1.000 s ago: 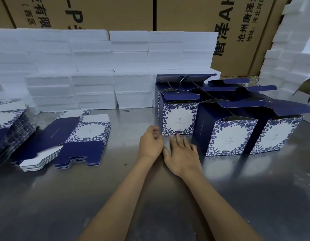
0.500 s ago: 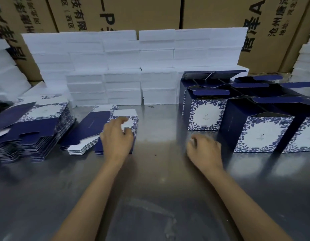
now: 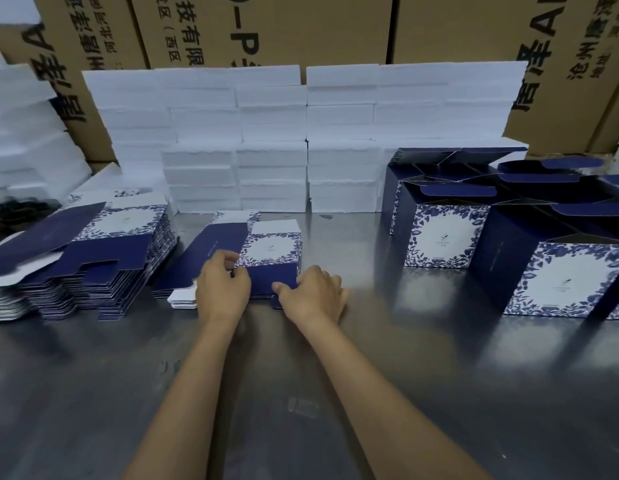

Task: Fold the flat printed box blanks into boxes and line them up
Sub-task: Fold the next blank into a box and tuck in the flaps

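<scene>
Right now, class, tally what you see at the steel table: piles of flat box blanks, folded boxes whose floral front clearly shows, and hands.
Piles of flat box blanks: 2, the large pile and the small pile
Folded boxes with floral front showing: 2, the near box and the middle box; others behind are uncountable
Hands: 2, left hand and right hand
Total: 6

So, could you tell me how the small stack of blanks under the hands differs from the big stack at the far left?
The small stack is only a few blanks high; the big stack is many times thicker. The small stack lies fairly squared up, whereas the big stack has slid askew. The left hand and right hand touch the small stack; the big stack is untouched. Both hold flat navy blanks with floral-framed white panels.
</scene>
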The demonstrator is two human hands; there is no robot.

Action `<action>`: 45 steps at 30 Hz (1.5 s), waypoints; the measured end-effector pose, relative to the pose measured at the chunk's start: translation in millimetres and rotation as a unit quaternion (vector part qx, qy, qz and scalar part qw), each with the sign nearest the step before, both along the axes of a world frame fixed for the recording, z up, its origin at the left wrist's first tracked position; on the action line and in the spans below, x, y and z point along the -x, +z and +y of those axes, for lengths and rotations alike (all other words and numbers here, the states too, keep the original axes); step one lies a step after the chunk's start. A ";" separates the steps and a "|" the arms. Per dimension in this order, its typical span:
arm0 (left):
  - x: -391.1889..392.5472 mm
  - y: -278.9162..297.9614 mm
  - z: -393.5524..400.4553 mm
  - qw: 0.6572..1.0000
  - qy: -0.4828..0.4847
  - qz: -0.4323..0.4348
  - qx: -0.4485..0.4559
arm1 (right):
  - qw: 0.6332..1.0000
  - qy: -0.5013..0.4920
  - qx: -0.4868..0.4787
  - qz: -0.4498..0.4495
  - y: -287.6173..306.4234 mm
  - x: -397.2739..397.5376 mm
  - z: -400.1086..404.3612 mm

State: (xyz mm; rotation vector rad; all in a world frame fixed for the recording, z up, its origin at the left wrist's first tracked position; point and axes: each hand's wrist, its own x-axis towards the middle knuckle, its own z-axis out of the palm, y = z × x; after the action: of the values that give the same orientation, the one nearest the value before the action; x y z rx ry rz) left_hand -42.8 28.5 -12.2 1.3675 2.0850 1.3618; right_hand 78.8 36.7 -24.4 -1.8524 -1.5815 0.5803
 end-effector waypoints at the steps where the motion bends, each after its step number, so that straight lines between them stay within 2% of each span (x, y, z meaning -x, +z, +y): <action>1: -0.5 1.5 0.0 1.000 0.001 0.005 -0.002 | 0.999 0.009 0.007 0.032 2.0 -1.7 0.7; 4: -3.4 7.0 -1.7 0.999 0.001 0.040 -0.017 | 0.979 0.031 0.018 0.202 7.0 -10.9 0.9; 7: -3.0 14.7 -4.2 0.996 0.003 0.074 -0.051 | 0.913 0.058 0.015 0.403 13.7 -26.6 -4.1; 12: 4.1 20.6 -6.5 0.992 0.080 0.073 -0.059 | 0.811 0.089 -0.014 0.578 24.8 -67.2 -12.0; 14: 7.3 20.5 -5.0 0.998 0.058 0.001 -0.028 | 0.787 0.096 -0.036 0.609 25.9 -85.0 -15.9; 16: 8.2 22.0 -1.1 0.991 0.002 -0.129 0.026 | 0.769 0.100 -0.046 0.630 23.3 -101.6 -20.4; 19: 2.3 26.7 0.5 0.939 -0.077 -0.322 0.098 | 0.749 0.097 -0.039 0.654 17.6 -119.3 -28.2; 21: -2.1 25.5 -0.1 0.909 -0.106 -0.394 0.085 | 0.758 0.107 -0.031 0.643 15.5 -126.3 -32.6; 27: 4.7 21.1 -3.0 0.867 -0.221 -0.447 -0.002 | 0.812 0.104 -0.004 0.574 13.6 -134.8 -34.9; 30: 3.5 18.7 -2.4 0.850 -0.245 -0.465 -0.028 | 0.815 0.078 0.001 0.574 10.1 -135.9 -30.6; 36: 5.8 15.5 0.4 0.860 -0.243 -0.448 -0.028 | 0.840 0.050 -0.020 0.540 1.8 -136.5 -22.4; 42: 4.3 16.3 -1.1 0.874 -0.220 -0.432 -0.030 | 0.837 0.057 -0.015 0.544 0.5 -139.9 -19.8; 43: 4.0 15.6 -1.1 0.869 -0.223 -0.441 -0.022 | 0.838 0.056 -0.012 0.543 0.3 -140.1 -19.6; 45: 4.5 16.9 -3.5 0.833 -0.268 -0.485 0.003 | 0.842 0.043 -0.007 0.537 0.5 -140.5 -18.8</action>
State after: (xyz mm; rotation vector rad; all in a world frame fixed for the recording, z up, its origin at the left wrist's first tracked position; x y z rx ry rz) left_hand -47.3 25.1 4.6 0.8337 0.9382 1.3490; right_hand 219.3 17.9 -23.9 -1.0410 -0.8615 1.3372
